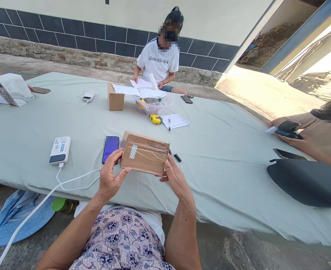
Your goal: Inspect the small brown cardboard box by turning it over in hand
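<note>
Between my hands is a small brown cardboard box [151, 159], tilted toward me. A patterned sticker or piece of tape and some dark scribbled lines show on its near face. My left hand [110, 174] grips its left end, with the thumb on the near face. My right hand [176, 176] holds the right end, thumb in front and fingers partly hidden behind. Just left of the box lies a phone [110, 148] with a lit purple-blue screen. A small black cap-like piece [178, 158] lies right of the box.
A white power bank [60, 150] with a white cable is at left. Beyond stand a clear plastic basin [154, 107], a carton [116, 99], a yellow tape measure [155, 119] and papers [176, 120]. A black case [306, 182] sits at right. Other people sit around the table.
</note>
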A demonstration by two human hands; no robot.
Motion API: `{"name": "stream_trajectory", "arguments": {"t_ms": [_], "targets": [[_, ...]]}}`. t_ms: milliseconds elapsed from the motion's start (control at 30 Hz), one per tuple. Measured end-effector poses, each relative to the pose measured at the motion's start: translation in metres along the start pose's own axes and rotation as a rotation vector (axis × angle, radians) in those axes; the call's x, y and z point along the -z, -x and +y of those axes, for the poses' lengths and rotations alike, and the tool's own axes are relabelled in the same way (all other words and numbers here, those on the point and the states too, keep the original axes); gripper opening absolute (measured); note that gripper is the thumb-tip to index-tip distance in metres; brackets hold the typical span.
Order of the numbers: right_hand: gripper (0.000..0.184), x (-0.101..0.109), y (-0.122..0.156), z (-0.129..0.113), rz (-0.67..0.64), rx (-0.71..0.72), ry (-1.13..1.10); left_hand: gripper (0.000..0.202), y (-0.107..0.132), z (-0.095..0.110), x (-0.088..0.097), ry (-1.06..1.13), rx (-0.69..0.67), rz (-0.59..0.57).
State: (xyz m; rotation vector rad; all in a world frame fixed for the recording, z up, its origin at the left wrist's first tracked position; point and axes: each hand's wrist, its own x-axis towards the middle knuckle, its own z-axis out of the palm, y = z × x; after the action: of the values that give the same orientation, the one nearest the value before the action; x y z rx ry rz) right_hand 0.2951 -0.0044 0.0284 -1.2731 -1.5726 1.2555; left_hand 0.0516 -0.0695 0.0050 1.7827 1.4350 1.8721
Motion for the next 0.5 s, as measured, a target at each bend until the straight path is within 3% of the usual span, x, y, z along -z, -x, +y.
{"name": "stream_trajectory", "arguments": {"t_ms": [100, 233, 500], "targets": [[0.084, 0.0, 0.003, -0.002, -0.086, -0.015, -0.101, 0.049, -0.002, 0.002, -0.001, -0.007, 0.026, 0.001], [0.086, -0.002, 0.002, -0.001, -0.027, 0.026, -0.201, 0.049, -0.004, 0.004, -0.003, 0.001, 0.046, -0.005], [0.078, 0.004, 0.005, 0.009, -0.053, 0.101, -0.273, 0.05, -0.005, 0.004, -0.006, 0.079, 0.105, -0.01]]}}
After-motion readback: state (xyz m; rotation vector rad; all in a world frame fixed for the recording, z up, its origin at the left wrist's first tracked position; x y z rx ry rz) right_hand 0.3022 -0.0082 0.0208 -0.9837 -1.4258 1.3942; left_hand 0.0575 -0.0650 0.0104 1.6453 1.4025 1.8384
